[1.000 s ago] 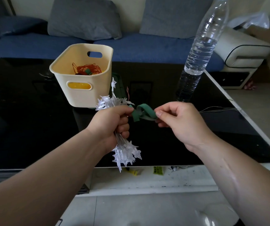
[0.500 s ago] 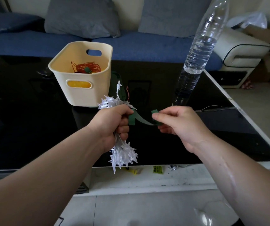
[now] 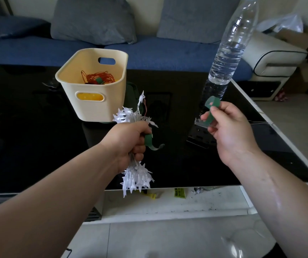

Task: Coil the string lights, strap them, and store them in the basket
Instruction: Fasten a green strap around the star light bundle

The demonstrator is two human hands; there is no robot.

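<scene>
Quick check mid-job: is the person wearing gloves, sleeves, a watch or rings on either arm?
No. The left hand and right hand are bare, with no gloves and no rings that show. The left forearm and right forearm are bare too: no sleeve reaches into the frame, and neither wrist carries a watch or band. No cables or markings show.

Soft daylight is coming from the upper right, sheening my right forearm and the black glass table; frame edges are bowing, and the tail of the green strap is blurring.
</scene>
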